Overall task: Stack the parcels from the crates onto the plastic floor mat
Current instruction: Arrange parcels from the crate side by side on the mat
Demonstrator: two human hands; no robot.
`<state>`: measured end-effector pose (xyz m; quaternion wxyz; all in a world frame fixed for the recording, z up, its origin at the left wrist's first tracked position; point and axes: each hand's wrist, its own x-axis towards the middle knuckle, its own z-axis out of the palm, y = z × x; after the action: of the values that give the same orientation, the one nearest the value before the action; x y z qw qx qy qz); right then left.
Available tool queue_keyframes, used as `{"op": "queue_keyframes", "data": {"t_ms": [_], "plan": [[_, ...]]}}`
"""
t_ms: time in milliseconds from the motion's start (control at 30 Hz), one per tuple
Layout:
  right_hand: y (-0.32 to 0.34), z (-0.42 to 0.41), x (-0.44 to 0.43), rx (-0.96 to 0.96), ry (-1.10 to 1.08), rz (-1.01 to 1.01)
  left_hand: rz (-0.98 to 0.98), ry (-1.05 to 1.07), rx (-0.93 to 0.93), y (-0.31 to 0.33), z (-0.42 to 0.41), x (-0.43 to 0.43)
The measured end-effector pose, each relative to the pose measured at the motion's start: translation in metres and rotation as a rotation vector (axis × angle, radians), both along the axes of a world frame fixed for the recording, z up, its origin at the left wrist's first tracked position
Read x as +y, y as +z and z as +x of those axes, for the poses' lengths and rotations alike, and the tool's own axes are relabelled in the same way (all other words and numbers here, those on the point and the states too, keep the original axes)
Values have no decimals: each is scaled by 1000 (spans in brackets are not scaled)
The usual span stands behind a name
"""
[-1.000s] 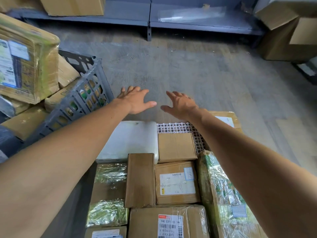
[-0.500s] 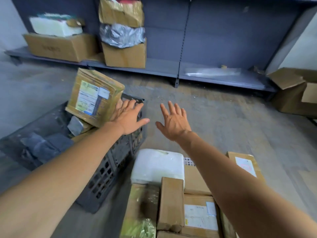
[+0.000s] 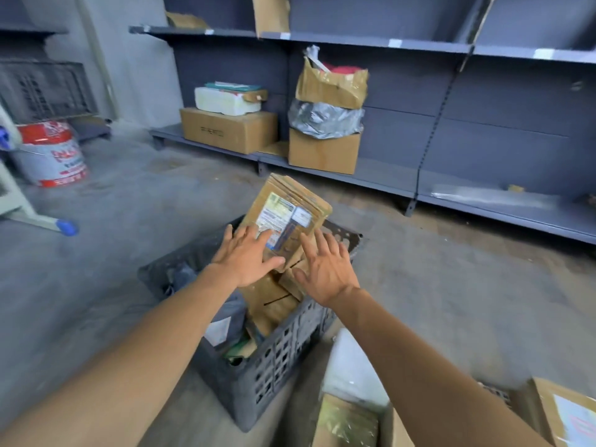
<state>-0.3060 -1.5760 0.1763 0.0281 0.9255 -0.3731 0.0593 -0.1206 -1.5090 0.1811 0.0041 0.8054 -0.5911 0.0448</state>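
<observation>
Both hands have swung over the grey lattice-walled crate — left hand and right hand splayed flat, gripping nothing, at the glossy, tape-wrapped cardboard parcel propped upright inside it.

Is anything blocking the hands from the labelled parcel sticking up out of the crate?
Nothing visible does. The left hand and right hand are open right at the labelled parcel, which leans above the other parcels in the crate.

Dim, even light (motion-blurred, warped edges)
</observation>
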Motion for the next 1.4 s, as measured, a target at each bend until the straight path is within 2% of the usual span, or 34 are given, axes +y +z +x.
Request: {"op": "queue_keyframes", "data": {"t_ms": [233,400,533,767,867,967,1167,1400], "plan": [[-5,27,2,33,8,17,-9,23,33,-2,26,5],[5,37,-22,-54,-11,4,-61,22,70,5,41,-24],[13,51,-48,-95,-104,-94,-85,-4,39,10,43,-54],[27,90,-88,-101,-230,30,-168,1,63,5,41,-95],[25,103,-96,-103,-253,115,-220,42,151,0,47,-104],[23,102,-94,-99,-263,110,-214,56,245,-3,52,-106],[29,88,-95,-198,-293,79,-195,28,348,5,55,-93],[31,66,-71,-380,-271,32,-308,26,387,14,35,-60]]}}
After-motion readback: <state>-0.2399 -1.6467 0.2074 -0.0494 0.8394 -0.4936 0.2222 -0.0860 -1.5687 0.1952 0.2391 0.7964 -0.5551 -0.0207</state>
